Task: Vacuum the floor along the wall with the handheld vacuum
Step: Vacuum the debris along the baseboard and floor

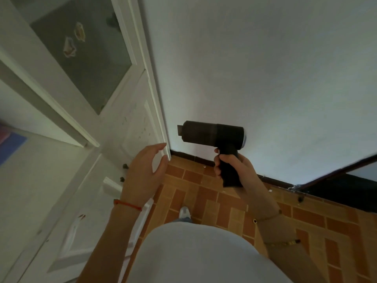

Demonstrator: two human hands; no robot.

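A black handheld vacuum (212, 133) is held up in front of the white wall (265, 68), its nozzle pointing left. My right hand (234, 166) grips its black handle from below. My left hand (144, 172) hovers open to the left of the vacuum, fingers relaxed and empty, close to the white door frame (161, 111). Below lies the orange brick-pattern tiled floor (204, 193), meeting the wall at a dark baseboard (271, 178). A few pale specks lie along that edge.
A white door (85, 180) with a frosted glass panel stands open on the left. A dark ledge or step (342, 188) juts in at the right. My shoe (184, 212) stands on the tiles below the vacuum.
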